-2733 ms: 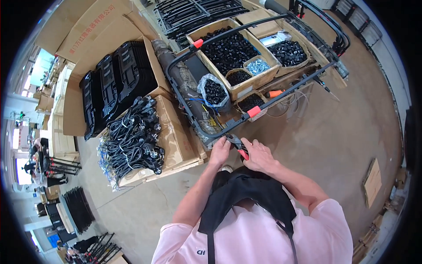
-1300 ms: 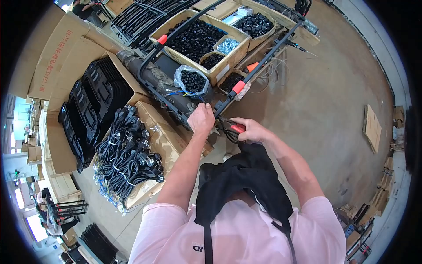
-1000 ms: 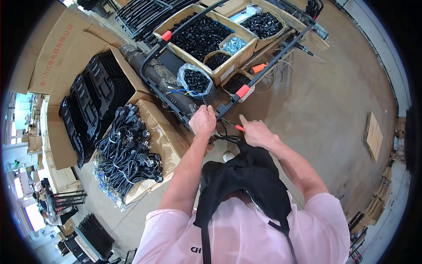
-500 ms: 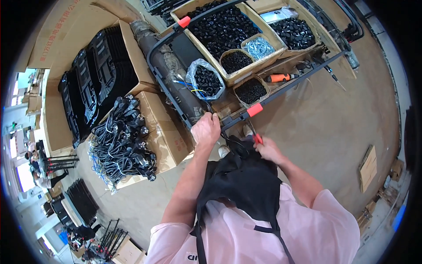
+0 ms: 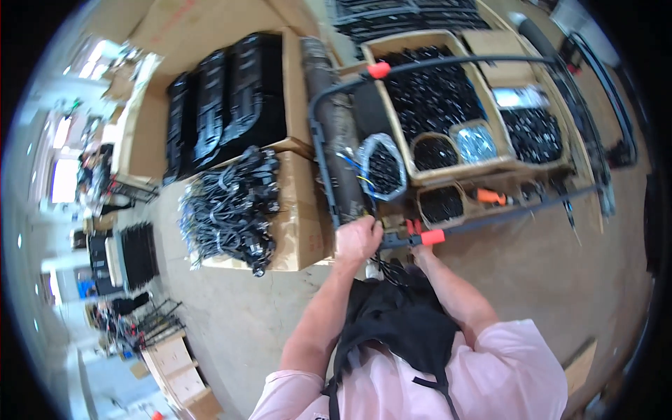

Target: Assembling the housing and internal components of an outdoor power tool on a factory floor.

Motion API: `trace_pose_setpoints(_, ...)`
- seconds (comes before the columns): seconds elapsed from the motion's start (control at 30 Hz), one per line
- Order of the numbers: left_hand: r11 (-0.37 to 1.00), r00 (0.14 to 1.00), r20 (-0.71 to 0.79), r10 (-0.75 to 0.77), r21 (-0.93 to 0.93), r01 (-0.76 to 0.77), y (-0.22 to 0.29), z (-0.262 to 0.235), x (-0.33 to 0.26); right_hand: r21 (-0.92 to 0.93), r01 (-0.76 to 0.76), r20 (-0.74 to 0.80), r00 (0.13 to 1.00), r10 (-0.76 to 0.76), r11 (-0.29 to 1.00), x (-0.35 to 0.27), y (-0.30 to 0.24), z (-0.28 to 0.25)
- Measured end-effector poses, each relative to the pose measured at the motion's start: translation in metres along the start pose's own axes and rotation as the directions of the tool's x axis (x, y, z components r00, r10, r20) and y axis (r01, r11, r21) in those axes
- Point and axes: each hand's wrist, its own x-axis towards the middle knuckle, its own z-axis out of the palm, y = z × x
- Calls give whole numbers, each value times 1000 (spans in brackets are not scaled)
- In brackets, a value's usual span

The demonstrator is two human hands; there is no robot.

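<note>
My left hand (image 5: 359, 240) is closed at the near left corner of a black tubular frame (image 5: 329, 182), gripping a black cable (image 5: 373, 207). Blue and yellow wire ends (image 5: 365, 180) stick up from the cable above the fist, beside a clear bag of black parts (image 5: 384, 170). Below, more dark cable (image 5: 392, 271) hangs over my black apron. My right hand (image 5: 423, 255) is at the near bar, its fingers partly hidden behind a red clip (image 5: 432, 237). It holds a red-handled hand tool (image 5: 414, 226), whose working end I cannot make out.
Beyond the bar stand trays of small black parts (image 5: 434, 91), a cup of silvery screws (image 5: 474, 142) and an orange-handled tool (image 5: 492, 197). At left, bundled black cords (image 5: 231, 210) lie on a carton (image 5: 301, 234) beside a box of black panels (image 5: 238, 98).
My right hand has brought the red-handled tool up and inward to the near bar, close to my left hand. My left hand still grips the cable. The whole view has shifted.
</note>
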Motion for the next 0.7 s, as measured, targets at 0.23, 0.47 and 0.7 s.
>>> trace_pose_setpoints(0.23,915,968,-121,-220,-369,162,-8,-25,4,-979,-113,-90,987,137,172,-33,-37,5)
trace_pose_setpoints(0.47,993,729,-677,103,110,-39,-118,-157,126,-995,-38,-35,999,28,94,-126,-158,0)
trace_pose_setpoints(0.7,891,938,-347,-20,419,174,-207,-215,206,-993,44,29,990,-136,112,-194,-193,-7)
